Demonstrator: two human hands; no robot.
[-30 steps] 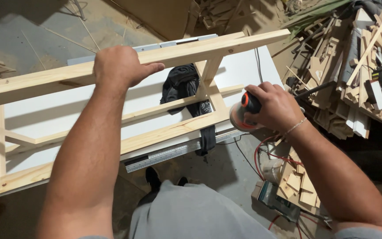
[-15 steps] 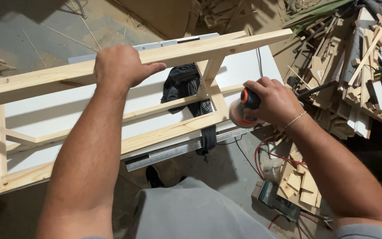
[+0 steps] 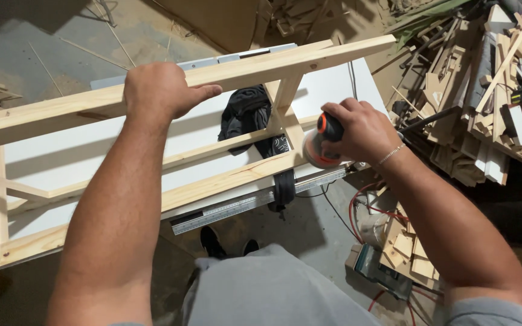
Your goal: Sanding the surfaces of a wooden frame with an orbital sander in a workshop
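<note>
A pale wooden frame of long rails and short cross pieces lies tilted over a white tabletop. My left hand grips the frame's upper rail from above. My right hand holds a round sander with an orange and black top, its pad pressed against the right end of the lower rail. A black cloth lies on the tabletop behind the frame, partly hidden by the cross pieces.
A metal ruler strip runs along the table's near edge. A heap of wood offcuts fills the right side. Red cable and a box of scraps lie on the dusty floor by my feet.
My right hand and the sander have shifted slightly left along the end of the lower rail. My left hand keeps its hold on the upper rail.
</note>
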